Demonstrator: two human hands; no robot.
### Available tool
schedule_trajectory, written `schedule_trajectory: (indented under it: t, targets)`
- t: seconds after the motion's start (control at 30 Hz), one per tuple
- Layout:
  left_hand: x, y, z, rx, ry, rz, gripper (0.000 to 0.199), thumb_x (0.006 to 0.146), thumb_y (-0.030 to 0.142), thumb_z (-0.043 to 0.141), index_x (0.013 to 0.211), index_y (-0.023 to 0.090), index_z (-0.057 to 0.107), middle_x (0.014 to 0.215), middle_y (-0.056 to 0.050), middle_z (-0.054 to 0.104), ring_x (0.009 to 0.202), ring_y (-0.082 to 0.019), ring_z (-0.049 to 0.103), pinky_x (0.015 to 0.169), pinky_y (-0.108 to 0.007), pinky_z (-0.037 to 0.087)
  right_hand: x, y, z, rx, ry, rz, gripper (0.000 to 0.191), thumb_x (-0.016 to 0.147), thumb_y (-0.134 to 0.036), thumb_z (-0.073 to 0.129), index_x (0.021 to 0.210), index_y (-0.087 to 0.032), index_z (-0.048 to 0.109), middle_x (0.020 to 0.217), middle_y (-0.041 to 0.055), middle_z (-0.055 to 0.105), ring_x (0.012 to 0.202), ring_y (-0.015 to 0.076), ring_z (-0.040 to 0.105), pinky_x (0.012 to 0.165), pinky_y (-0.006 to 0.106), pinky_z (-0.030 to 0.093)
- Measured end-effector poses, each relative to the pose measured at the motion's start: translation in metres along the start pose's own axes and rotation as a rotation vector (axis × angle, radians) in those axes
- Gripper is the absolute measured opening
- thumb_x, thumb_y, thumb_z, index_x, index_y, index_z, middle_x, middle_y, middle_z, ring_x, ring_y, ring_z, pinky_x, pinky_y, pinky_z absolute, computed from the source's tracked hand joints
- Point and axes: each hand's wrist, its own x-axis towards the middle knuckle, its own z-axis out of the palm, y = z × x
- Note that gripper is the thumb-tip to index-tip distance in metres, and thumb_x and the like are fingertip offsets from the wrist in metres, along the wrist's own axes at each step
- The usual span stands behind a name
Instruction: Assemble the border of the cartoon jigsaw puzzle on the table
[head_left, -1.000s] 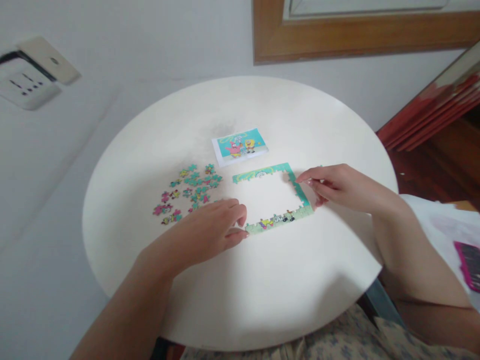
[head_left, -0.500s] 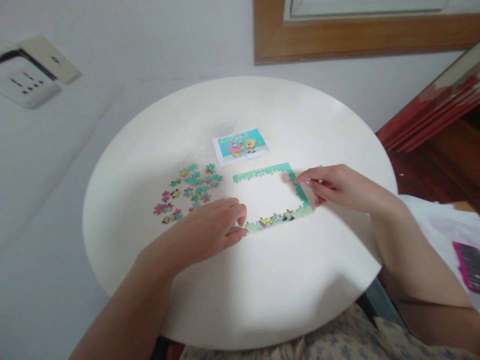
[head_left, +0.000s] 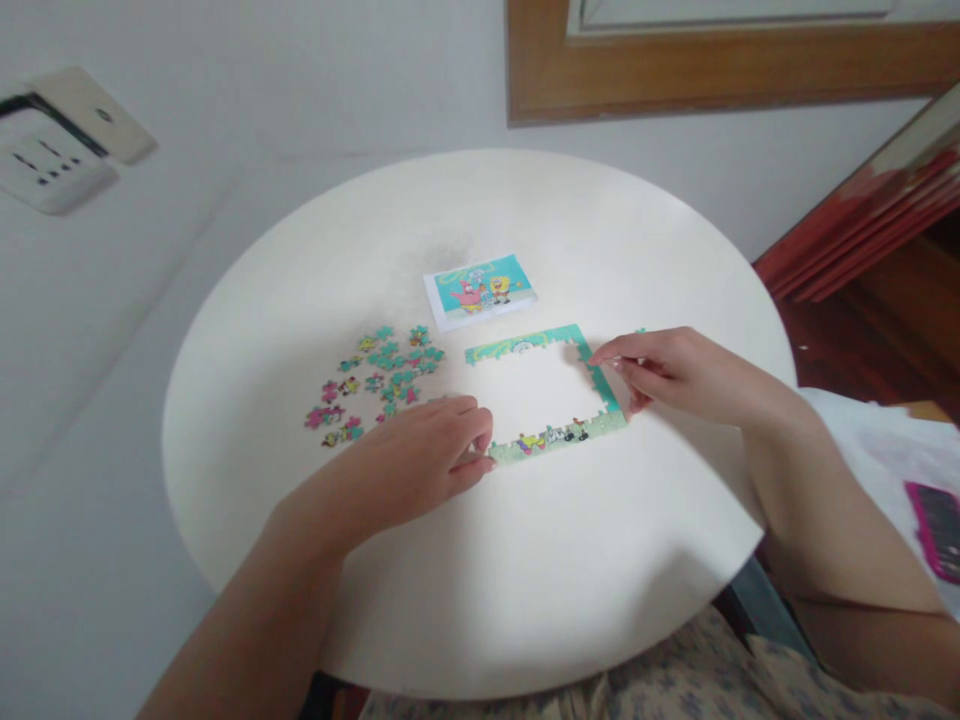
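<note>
A partly joined jigsaw puzzle point(head_left: 559, 337) lies on the table as a border of pieces: teal along the top and right, pale green with cartoon feet along the bottom. Its middle is open and shows white tabletop. My left hand point(head_left: 424, 448) is closed, curled fingers and thumb at the border's lower left corner, hiding part of the left side. At the right side, my right hand point(head_left: 667, 372) is closed too, its index fingertip on the teal border and the thumb tucked close below. Loose jigsaw pieces point(head_left: 386, 360) are scattered left of the border, some close behind my left hand.
A picture card point(head_left: 480, 290) with the cartoon scene lies behind the puzzle. Another small teal piece point(head_left: 640, 330) shows just beyond my right hand. The round white table point(head_left: 525, 590) stands against the wall. A pink-edged phone point(head_left: 934, 530) lies off to the right.
Both hands keep nearly the same place on the puzzle border. The view has shifted very slightly; no piece has visibly moved.
</note>
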Motion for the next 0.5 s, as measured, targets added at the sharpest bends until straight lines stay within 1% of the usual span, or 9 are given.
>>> schedule_trajectory:
  t: [0.1, 0.23, 0.5]
  targets:
    - [0.0000, -0.0005, -0.0001, 0.010, -0.010, -0.008, 0.007, 0.094, 0.025, 0.053, 0.087, 0.021, 0.053, 0.092, -0.001, 0.058, 0.085, -0.019, 0.053, 0.074, -0.032, 0.037, 0.0001, 0.0004, -0.0002, -0.007, 0.009, 0.011, 0.038, 0.091, -0.019, 0.044, 0.118, -0.021, 0.071, 0.069, -0.0026, 0.073, 0.056, 0.0118, 0.069, 0.055, 0.022, 0.049]
    - [-0.0013, -0.0008, -0.0008, 0.011, -0.011, -0.014, 0.008, 0.094, 0.024, 0.052, 0.086, 0.021, 0.053, 0.091, -0.001, 0.058, 0.084, -0.018, 0.054, 0.074, -0.032, 0.037, 0.0000, 0.0035, -0.0004, -0.013, 0.019, 0.013, 0.037, 0.091, -0.021, 0.045, 0.117, -0.022, 0.071, 0.067, -0.0029, 0.073, 0.057, 0.0133, 0.070, 0.057, 0.023, 0.051]
    - [0.0014, 0.0011, 0.0014, -0.008, -0.016, -0.019, 0.006, 0.092, 0.023, 0.054, 0.087, 0.021, 0.056, 0.092, -0.002, 0.060, 0.086, -0.019, 0.055, 0.075, -0.033, 0.038, 0.0002, 0.0042, 0.0015, -0.002, -0.005, 0.011, 0.036, 0.092, -0.021, 0.046, 0.118, -0.023, 0.070, 0.069, -0.0034, 0.072, 0.060, 0.0133, 0.070, 0.059, 0.023, 0.052]
